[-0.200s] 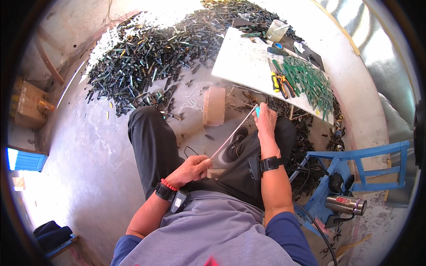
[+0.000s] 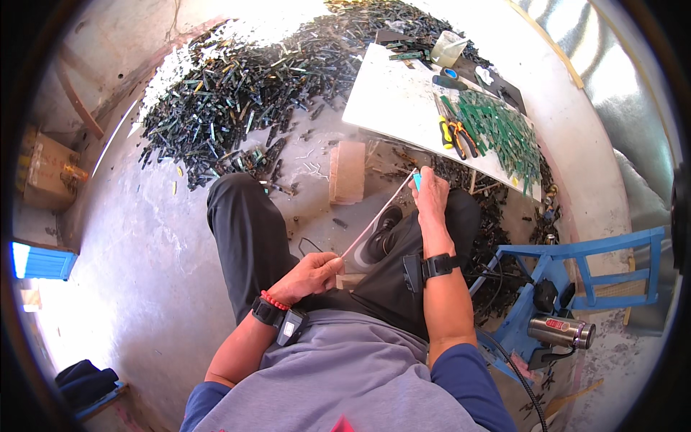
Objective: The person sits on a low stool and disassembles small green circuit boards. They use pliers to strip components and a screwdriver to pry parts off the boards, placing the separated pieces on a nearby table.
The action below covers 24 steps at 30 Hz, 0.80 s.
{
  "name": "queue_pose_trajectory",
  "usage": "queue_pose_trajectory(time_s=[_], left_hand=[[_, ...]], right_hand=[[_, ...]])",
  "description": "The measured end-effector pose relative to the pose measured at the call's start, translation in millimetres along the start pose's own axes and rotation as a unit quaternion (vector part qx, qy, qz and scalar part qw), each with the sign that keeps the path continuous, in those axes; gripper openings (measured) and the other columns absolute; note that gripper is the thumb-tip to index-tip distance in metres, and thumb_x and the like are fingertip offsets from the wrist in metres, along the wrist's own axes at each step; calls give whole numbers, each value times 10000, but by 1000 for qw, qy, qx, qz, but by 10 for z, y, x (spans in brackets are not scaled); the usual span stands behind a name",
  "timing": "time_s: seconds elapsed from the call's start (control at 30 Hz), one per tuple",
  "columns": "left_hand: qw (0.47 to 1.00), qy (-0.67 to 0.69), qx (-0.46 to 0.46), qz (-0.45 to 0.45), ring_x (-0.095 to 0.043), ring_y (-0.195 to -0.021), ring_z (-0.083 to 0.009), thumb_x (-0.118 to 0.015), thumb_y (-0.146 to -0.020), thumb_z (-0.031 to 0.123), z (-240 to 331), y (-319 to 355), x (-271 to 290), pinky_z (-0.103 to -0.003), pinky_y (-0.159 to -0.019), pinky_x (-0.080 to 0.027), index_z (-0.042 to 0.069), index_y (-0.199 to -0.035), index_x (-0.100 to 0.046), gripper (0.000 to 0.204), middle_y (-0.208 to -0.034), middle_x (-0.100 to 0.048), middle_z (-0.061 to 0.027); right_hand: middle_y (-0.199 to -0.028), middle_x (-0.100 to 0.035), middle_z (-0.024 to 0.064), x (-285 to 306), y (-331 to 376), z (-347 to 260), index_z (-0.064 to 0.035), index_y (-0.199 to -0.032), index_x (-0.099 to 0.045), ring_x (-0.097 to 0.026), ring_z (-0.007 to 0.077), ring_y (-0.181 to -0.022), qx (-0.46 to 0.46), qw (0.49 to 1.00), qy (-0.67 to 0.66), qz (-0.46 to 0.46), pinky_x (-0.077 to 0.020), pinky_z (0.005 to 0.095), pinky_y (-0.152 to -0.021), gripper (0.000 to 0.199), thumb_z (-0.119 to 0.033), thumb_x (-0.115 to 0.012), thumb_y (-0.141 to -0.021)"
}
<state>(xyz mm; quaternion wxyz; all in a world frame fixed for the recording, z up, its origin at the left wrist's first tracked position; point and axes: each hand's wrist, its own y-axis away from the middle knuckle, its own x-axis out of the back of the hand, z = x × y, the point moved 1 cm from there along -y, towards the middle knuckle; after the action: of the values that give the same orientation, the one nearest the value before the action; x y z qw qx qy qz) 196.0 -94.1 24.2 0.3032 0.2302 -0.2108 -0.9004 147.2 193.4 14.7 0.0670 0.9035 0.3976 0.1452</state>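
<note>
My left hand [image 2: 313,276], closed in a pinch low between my knees, grips the near end of a thin pinkish cord or tube [image 2: 374,222]. It runs straight up and to the right, its far tip close to my right hand [image 2: 432,194]. That hand is closed around a small turquoise object [image 2: 417,180] that looks like a lighter; my fingers cover most of it. Whether the cord's tip touches it, I cannot tell. Just beyond stands a low white table [image 2: 392,97] bearing yellow-black pliers [image 2: 445,133], orange-black pliers [image 2: 464,140] and many green strips [image 2: 500,133].
A big heap of dark strips [image 2: 237,93] covers the floor ahead. A brown cardboard piece [image 2: 347,173] lies before my feet. On my right is a blue chair [image 2: 576,252] with a steel flask [image 2: 561,333]. A carton [image 2: 49,171] stands far left.
</note>
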Motion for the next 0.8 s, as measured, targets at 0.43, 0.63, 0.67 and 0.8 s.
queue_pose_trajectory(time_s=[0.43,0.63,0.67,0.8], left_hand=[[1000,-4,10,6,-356,-464,-44,-441,-993,306,0,-3,-9,-200,-421,-276,36,-825,-552,336,-583,-460,23],[1000,-1,7,5,-352,-464,-45,-438,-994,308,-3,-4,-8,-202,-420,-273,37,-822,-551,341,-582,-457,23],[1000,-2,7,4,-352,-464,-45,-438,-994,310,-1,-3,-7,-202,-421,-273,37,-822,-551,342,-583,-457,23],[1000,-4,7,8,-355,-467,-46,-442,-992,314,20,8,-11,-201,-424,-278,39,-823,-553,341,-584,-459,23]], right_hand=[[-565,-590,73,23,-34,27,25,-637,-610,-507,117,-472,-11,1000,12,0,-380,270,-448,421,-330,-494,-830],[-538,-552,57,-3,5,-10,9,-622,-595,-473,109,-449,-5,1000,-9,2,-342,258,-428,417,-338,-499,-833],[-517,-516,35,-14,9,-7,-6,-609,-580,-438,98,-429,-3,1000,-14,4,-307,245,-410,418,-344,-503,-842],[-496,-480,11,-17,-3,19,-23,-596,-565,-405,84,-410,2,1000,-19,2,-274,229,-392,418,-349,-508,-851]])
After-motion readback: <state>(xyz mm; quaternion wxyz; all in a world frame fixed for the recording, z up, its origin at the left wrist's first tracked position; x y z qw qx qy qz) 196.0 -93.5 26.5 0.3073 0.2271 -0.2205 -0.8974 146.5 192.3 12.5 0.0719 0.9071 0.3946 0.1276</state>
